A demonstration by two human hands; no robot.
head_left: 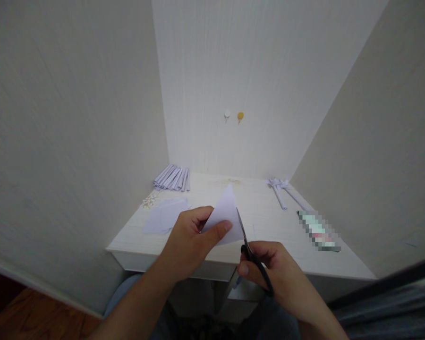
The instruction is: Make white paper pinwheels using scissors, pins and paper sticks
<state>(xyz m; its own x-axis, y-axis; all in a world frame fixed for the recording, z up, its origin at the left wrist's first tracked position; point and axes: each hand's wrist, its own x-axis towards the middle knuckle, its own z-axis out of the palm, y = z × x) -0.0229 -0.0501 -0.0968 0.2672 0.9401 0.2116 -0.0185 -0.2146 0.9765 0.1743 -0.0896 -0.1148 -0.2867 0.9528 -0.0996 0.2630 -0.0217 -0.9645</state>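
My left hand [198, 241] pinches a folded white sheet of paper [227, 210], thumb on its front face and a pointed corner facing up. Black-handled scissors [260, 269] are gripped in my right hand [274, 271], with fingers through the handles. Their blades lie along the right edge of the paper. Whether the blades have cut into it I cannot tell. Both hands are held above the front edge of the white desk [212, 255].
Rolled paper tubes [172, 178] lie at the back left, with small pale pieces [149, 200] and flat paper sheets [166, 215] in front. At the right are paper sticks with folded tops [279, 196] and a blurred-out flat device [318, 231]. Walls enclose three sides.
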